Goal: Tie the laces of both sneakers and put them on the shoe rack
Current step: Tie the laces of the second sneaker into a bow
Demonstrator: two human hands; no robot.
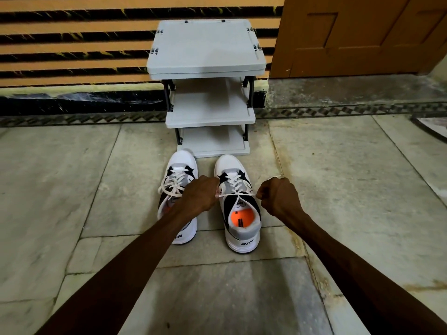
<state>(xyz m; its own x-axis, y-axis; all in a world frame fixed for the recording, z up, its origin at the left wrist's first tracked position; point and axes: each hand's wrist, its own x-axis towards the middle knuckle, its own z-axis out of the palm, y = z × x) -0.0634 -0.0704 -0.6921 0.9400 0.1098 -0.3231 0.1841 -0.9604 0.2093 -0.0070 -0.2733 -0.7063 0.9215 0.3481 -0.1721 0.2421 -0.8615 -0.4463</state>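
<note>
Two white, grey and black sneakers stand side by side on the stone floor, toes pointing at the shoe rack (210, 117). The left sneaker (177, 180) has a bow in its white laces; my left forearm covers its heel part. The right sneaker (242, 221) shows its orange insole. Its lace (238, 194) is stretched taut across the tongue. My left hand (199, 195) is closed on one lace end, my right hand (278, 198) on the other, one on each side of the shoe.
The grey plastic rack has three shelves, all bare, and stands against a wall (72, 44) with orange and black stripes. A brown wooden door (362, 35) is at the back right. Marble floor slabs (60, 189) spread around the shoes.
</note>
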